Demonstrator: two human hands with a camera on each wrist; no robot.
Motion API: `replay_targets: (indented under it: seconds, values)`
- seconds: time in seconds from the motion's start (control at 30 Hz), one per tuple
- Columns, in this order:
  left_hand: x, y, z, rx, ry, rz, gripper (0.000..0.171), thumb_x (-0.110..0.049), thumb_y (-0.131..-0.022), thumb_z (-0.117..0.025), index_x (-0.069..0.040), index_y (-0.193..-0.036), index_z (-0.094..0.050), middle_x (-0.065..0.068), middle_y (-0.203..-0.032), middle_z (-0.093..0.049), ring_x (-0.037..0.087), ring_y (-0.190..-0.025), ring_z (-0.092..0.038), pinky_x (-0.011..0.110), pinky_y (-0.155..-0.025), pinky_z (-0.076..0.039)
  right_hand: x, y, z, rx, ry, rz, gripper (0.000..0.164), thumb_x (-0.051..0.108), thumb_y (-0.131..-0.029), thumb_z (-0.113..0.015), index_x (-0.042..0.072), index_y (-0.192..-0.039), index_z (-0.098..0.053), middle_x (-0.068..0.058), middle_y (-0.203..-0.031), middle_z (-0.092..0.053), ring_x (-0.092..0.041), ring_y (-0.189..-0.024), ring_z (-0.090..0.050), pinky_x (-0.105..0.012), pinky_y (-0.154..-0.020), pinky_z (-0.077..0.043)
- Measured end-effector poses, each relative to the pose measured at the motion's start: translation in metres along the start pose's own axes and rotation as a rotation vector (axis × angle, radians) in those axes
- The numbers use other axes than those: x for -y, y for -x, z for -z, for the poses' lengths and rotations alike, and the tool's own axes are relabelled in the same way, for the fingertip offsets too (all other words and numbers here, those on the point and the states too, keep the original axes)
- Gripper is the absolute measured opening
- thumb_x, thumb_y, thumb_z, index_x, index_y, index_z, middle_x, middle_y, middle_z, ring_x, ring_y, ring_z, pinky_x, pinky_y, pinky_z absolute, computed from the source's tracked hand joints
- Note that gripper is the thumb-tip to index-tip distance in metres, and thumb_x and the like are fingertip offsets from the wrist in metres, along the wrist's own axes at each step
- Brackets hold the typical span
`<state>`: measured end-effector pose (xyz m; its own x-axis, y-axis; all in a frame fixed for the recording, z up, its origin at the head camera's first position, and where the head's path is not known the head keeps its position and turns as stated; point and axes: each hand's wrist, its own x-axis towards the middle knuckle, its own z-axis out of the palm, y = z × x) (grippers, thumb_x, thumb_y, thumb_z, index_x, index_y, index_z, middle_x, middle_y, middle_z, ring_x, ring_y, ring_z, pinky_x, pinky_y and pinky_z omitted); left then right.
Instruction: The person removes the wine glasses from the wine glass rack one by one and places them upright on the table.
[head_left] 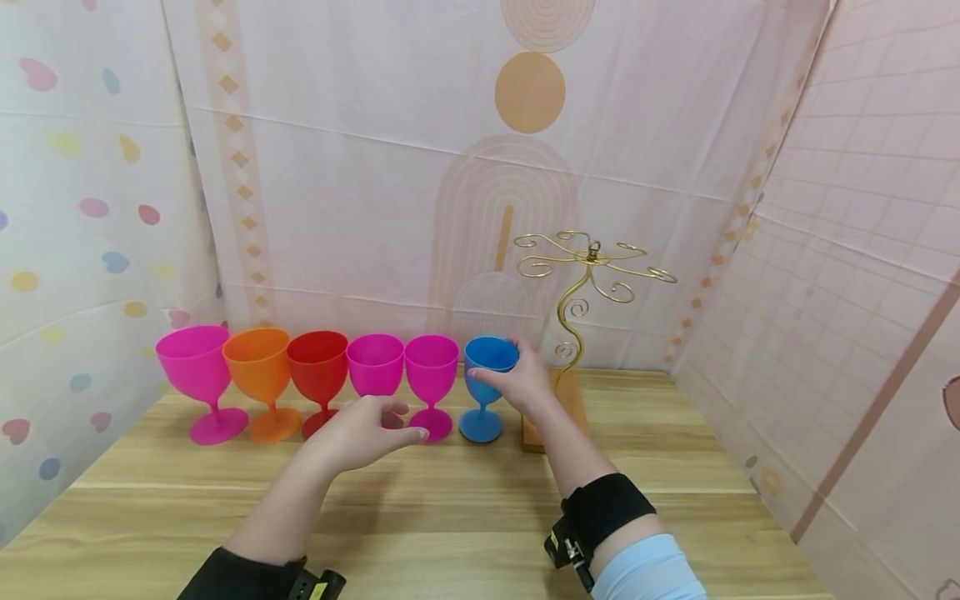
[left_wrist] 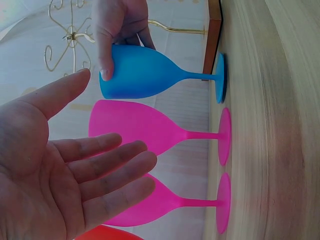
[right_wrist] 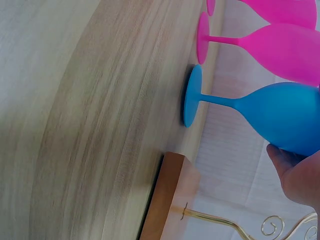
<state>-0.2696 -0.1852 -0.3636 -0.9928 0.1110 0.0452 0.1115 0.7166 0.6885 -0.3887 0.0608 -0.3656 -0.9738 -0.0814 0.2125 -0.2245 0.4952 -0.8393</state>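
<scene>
My right hand grips the bowl of a blue plastic goblet, thumb on the near side by the rim. The goblet stands upright, its foot right at the tabletop with a dark shadow along the edge. To its left, my left hand hovers with fingers spread loosely, holding nothing; in the left wrist view its palm shows bare. Behind that hand are two magenta goblets, a right one and a left one whose stem is hidden in the head view. A red goblet comes after them.
Further left in the row stand an orange goblet and a larger magenta one. Just right of the blue goblet is a gold wire stand with curled arms on a wooden base. Patterned cloth hangs behind the wooden table.
</scene>
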Motion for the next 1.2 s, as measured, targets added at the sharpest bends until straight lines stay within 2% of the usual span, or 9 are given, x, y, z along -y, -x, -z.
replay_targets:
  seconds: [0.83,1.07,1.2]
  values:
    - [-0.003,-0.003,-0.003,0.009,0.003,-0.008,0.070,-0.052,-0.081,-0.082,-0.006,-0.132,-0.065,0.007,-0.113,-0.071,0.026,-0.102,-0.067,0.045,-0.077,-0.061,-0.005,-0.001,-0.001,0.014,0.044,0.003,0.099,0.047,-0.078,-0.087,0.012,-0.155,-0.036,-0.016,-0.145,-0.052,-0.039,-0.131,-0.051,-0.055,-0.098,-0.052]
    - [-0.002,-0.002,-0.002,0.009,0.006,-0.007,0.071,-0.052,-0.081,-0.082,-0.005,-0.132,-0.064,0.007,-0.113,-0.071,0.027,-0.103,-0.067,0.046,-0.077,-0.061,-0.007,0.003,0.005,0.034,-0.052,0.037,0.107,0.044,-0.078,-0.088,0.014,-0.160,-0.028,-0.013,-0.156,-0.042,-0.034,-0.142,-0.042,-0.052,-0.107,-0.045]
    - [-0.001,0.000,-0.001,0.001,0.007,-0.009,0.070,-0.051,-0.081,-0.082,-0.005,-0.131,-0.064,0.006,-0.112,-0.071,0.026,-0.102,-0.067,0.045,-0.076,-0.061,-0.004,0.007,0.015,0.035,-0.147,0.089,0.104,0.034,-0.081,-0.089,0.012,-0.160,-0.026,-0.012,-0.158,-0.040,-0.031,-0.145,-0.038,-0.050,-0.113,-0.039]
